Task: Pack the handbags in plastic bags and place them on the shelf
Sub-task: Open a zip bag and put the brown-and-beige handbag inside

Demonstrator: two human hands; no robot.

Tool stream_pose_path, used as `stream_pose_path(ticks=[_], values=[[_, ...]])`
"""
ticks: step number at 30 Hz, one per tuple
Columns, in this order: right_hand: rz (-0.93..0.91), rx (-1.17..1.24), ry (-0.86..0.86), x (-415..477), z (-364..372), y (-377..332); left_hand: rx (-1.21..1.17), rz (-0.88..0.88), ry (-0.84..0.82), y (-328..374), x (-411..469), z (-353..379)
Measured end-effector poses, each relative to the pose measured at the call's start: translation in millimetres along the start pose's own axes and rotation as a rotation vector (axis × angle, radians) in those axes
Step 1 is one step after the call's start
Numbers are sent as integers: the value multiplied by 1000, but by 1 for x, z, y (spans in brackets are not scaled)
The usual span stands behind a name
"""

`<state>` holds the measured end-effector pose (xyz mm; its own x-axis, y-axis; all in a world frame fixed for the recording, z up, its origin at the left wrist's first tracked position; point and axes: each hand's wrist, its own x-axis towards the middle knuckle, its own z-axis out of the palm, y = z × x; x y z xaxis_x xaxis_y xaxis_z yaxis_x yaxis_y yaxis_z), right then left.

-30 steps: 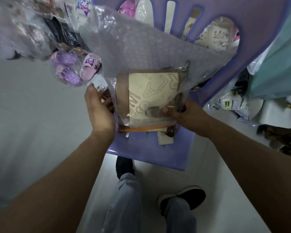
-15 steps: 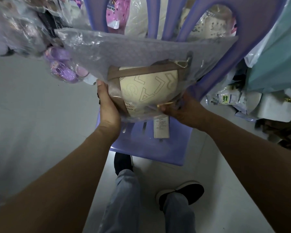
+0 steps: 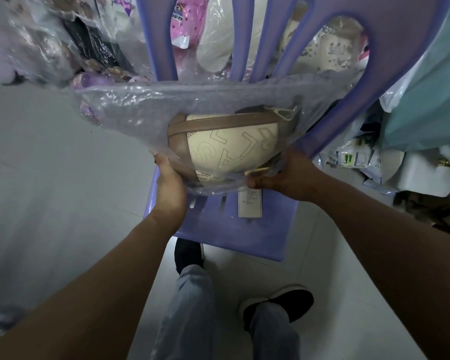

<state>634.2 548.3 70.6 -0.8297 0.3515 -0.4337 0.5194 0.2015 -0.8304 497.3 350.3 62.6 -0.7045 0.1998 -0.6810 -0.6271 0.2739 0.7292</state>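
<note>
In the head view, both hands hold a clear plastic bag (image 3: pixel 151 113) out over the seat of a purple chair (image 3: pixel 268 229). The bag is lifted clear of that surface, probably so its load can settle inside it.

The left hand (image 3: pixel 170 184) takes the near left corner. Its grip is closed on the plastic, with the fingers tucked underneath and out of sight, which looks meant to carry the weight from below. The right hand (image 3: pixel 287 178) takes the near right edge, its grip clamped on the film between thumb and fingers, seemingly to gather the opening.

The bag holds one thing: a cream handbag (image 3: pixel 229 152) with brown trim and stitched letters. It sits wholly inside, at the near right end between the two hands. The far left part of the bag is slack and holds nothing.

A paper tag (image 3: pixel 250 205) shows just below the bag's near edge. Whether it hangs from the handbag or lies on the seat cannot be told.

Beyond the chair back, wrapped goods (image 3: pixel 213 40) are piled up. No shelf can be made out, so placing appears not yet done.
</note>
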Motion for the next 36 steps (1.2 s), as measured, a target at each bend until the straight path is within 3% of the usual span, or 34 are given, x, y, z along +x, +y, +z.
stream_pose_path(ticks=[6,11,16,23,27,31,33,36], values=[[56,-165,-22,-1,-3,2,-92,110,139,9,9,-15],[-183,73,273,-15,-4,0,-49,3,-4,7,13,-5],[23,87,47,-14,3,9,-125,-2,-107,17,11,0],[157,-409,120,-3,12,6,-145,54,-65,44,22,9],[-86,104,199,-7,2,-5,37,-10,-6,21,30,-1],[-121,134,282,-8,8,-10,244,126,1,10,25,-11],[-40,67,225,-8,12,-5,182,150,63,18,21,-9],[-4,-32,157,-5,12,8,-273,30,65,38,22,-1]])
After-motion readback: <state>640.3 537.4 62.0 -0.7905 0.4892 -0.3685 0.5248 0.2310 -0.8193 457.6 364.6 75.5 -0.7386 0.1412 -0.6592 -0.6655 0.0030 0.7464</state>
